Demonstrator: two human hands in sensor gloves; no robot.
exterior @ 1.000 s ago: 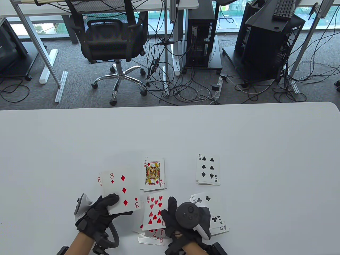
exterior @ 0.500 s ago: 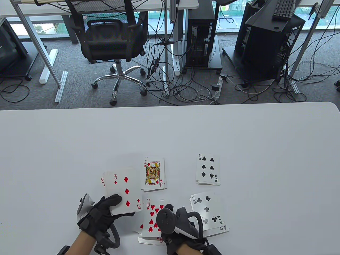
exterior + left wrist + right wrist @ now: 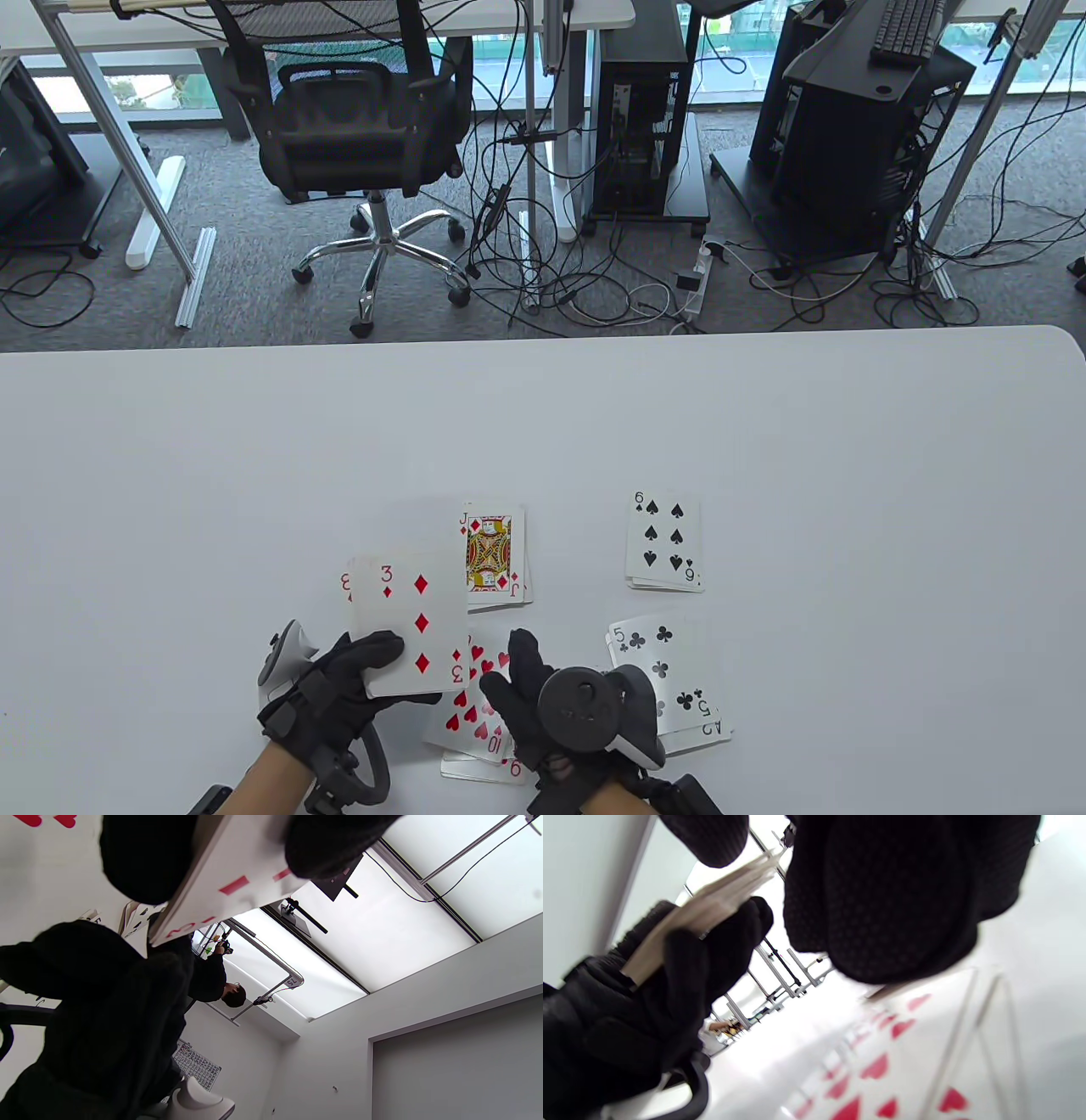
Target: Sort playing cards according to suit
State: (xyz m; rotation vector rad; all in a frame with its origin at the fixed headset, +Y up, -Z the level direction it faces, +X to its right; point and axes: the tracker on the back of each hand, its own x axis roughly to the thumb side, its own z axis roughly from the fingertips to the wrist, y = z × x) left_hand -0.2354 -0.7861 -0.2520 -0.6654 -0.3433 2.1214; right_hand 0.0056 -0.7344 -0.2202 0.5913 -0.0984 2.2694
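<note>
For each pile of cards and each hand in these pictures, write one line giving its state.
Left hand: grips a held stack of cards, 3 of diamonds on top, face up.
Right hand: fingers on the hearts pile, which is skewed.
Diamonds pile: on the table, jack on top.
Spades pile: squared, 6 on top.
Clubs pile: fanned slightly, 5 on top.

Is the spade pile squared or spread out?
Nearly squared: the six of spades covers the pile, only thin edges showing below.
</note>
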